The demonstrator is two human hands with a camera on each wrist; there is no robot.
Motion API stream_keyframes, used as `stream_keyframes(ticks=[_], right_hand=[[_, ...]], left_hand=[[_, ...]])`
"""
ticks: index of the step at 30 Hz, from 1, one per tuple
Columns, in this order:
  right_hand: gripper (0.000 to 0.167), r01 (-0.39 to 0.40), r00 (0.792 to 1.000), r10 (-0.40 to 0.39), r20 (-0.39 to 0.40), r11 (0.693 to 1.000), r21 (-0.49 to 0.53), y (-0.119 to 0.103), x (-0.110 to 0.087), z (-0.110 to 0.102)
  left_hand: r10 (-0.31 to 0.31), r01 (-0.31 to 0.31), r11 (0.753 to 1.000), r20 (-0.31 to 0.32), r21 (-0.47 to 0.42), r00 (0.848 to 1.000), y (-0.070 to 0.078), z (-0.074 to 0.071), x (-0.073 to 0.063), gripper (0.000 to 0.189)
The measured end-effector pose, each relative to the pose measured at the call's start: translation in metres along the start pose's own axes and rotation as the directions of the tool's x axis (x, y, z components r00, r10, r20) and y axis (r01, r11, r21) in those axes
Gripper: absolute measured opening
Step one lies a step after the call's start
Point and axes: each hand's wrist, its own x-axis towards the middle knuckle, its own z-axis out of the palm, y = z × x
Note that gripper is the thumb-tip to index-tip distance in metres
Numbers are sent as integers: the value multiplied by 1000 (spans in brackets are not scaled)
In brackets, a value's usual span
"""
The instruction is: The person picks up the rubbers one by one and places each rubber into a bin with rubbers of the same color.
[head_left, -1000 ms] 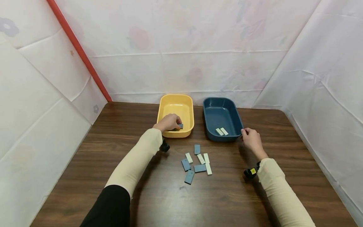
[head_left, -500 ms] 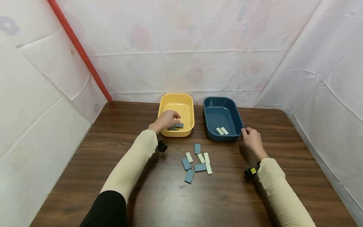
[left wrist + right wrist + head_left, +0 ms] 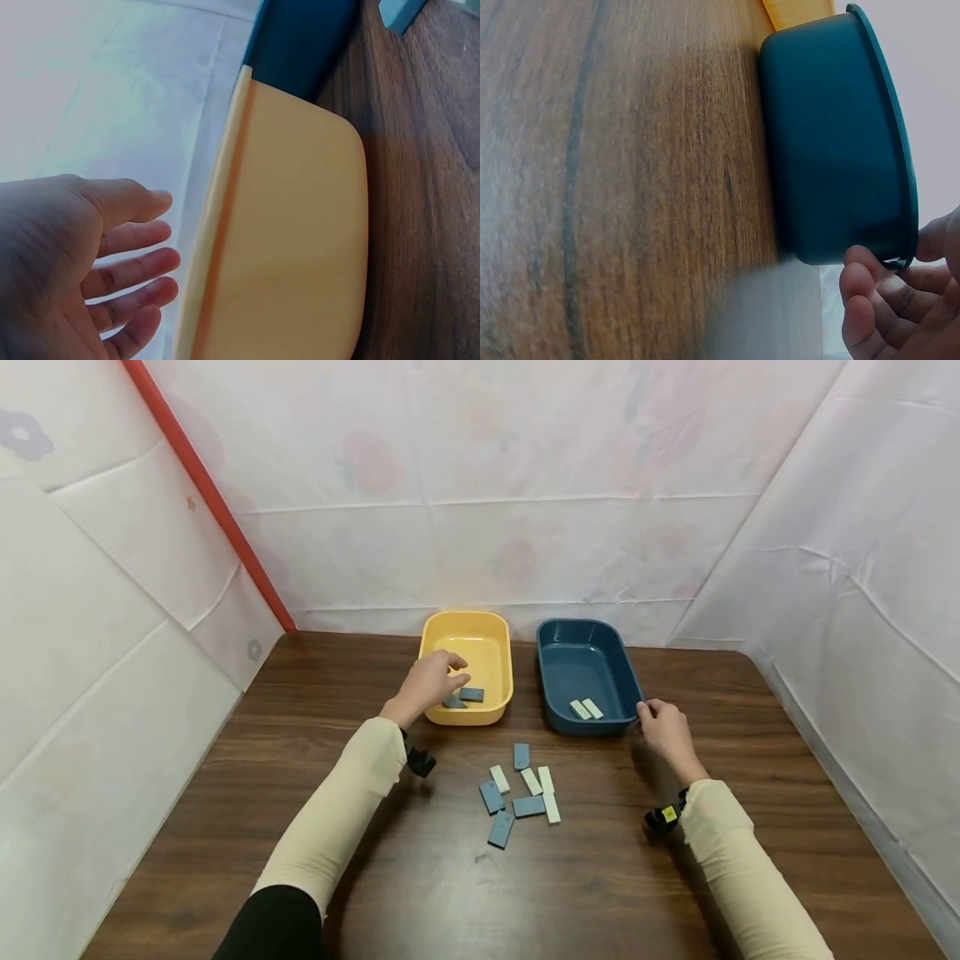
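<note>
My left hand [image 3: 450, 672] hovers over the near left corner of the yellow tray [image 3: 495, 635], fingers loosely spread and holding nothing. The left wrist view shows the same empty left hand [image 3: 142, 247] beside the yellow tray's outer wall [image 3: 300, 225]. Two blue blocks [image 3: 463, 697] lie in that tray just right of the fingers. My right hand [image 3: 648, 712] pinches the near right corner of the blue tray [image 3: 558, 647]. In the right wrist view, my right hand [image 3: 900, 292] has its thumb over the blue tray's rim [image 3: 832, 142] and fingers under it. Two cream blocks [image 3: 585, 708] lie inside.
Several blue and cream blocks [image 3: 521, 789] lie scattered on the brown wooden table [image 3: 300, 710] between my forearms. White sheeting walls in the table at the back and on both sides. A red pole [image 3: 210, 502] slants at the back left.
My left hand let go of a blue block in the yellow tray, opened, and drew back a little to the left. The right hand has stayed on the blue tray's corner.
</note>
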Motion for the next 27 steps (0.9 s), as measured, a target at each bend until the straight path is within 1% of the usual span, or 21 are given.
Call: stream_keyframes(ticks=[4, 12, 16, 21, 24, 27], right_hand=[[43, -1, 1000, 1, 0, 1000, 3, 0, 1, 0], [42, 3, 1000, -3, -17, 1000, 18, 0, 1, -1], [42, 3, 1000, -2, -15, 1000, 22, 0, 0, -1], [43, -6, 1000, 6, -14, 1000, 30, 0, 1, 0], [44, -15, 1000, 15, -11, 999, 35, 0, 2, 1], [45, -23, 1000, 23, -7, 999, 34, 0, 2, 2]], left_hand=[[-5, 6, 1000, -40, 4, 999, 2, -2, -6, 38], [-24, 26, 1000, -107, 12, 994, 5, -2, -19, 39], [-43, 47, 999, -164, 20, 985, 4, -1, -25, 39], [-71, 72, 997, -222, -3, 972, 3, 0, -31, 39], [-88, 88, 996, -237, -8, 967, 1, 0, -34, 39], [-107, 109, 994, -235, -3, 966, 0, 0, -37, 40]])
